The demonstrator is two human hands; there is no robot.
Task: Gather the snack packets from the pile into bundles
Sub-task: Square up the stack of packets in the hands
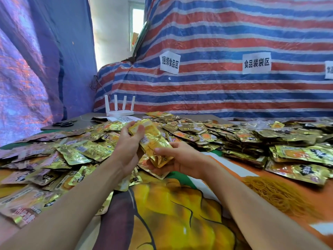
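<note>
Small stack of shiny gold foil snack packets [155,147] held up at centre, tilted 11-to-5. Loose pile of same gold pkts [81,152] spread at 9 o'clock; flatter overlapped rows [234,136] at 2 o'clock.

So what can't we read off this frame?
Head view:
Held stack: packet count unclear; packets overlap, left hand and right hand cover both ends.
Third sign: cut by right edge.
Yellow tangle, lower right: too blurred to identify.
Far pile: print too small.
</note>
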